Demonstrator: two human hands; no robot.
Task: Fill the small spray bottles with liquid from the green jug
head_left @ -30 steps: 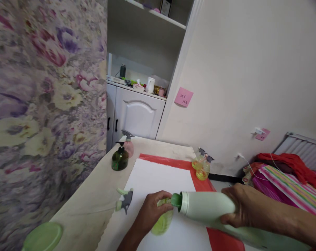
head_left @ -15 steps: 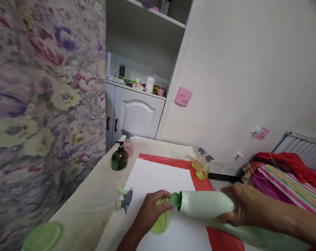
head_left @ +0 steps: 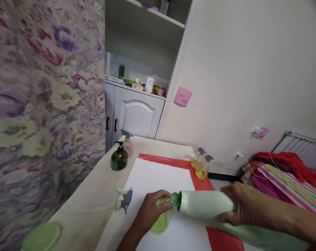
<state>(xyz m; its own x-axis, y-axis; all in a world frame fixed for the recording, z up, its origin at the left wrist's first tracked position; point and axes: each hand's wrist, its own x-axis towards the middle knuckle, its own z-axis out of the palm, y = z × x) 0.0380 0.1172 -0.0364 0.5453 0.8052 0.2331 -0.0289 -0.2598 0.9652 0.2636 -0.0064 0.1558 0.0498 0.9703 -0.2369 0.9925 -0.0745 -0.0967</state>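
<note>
My left hand [head_left: 156, 209] is closed around the neck of a clear green spray bottle [head_left: 162, 223], its trigger top off and yellow-green liquid inside. My right hand [head_left: 235, 204] grips a large pale green bottle [head_left: 205, 205], tipped nearly level. Its open mouth, with green liquid at the lip, meets the spray bottle's opening. A grey and green trigger sprayer head [head_left: 125, 201] with a long clear tube lies on the table to the left of my left hand. A pale green cap [head_left: 42, 237] sits at the lower left.
A dark green pump bottle [head_left: 119, 158] and a pink spray bottle [head_left: 128, 146] stand at the back left. Two spray bottles with yellow liquid [head_left: 202, 170] stand at the right edge. White paper [head_left: 158, 174] lies over a red sheet [head_left: 165, 161] on the table [head_left: 95, 188].
</note>
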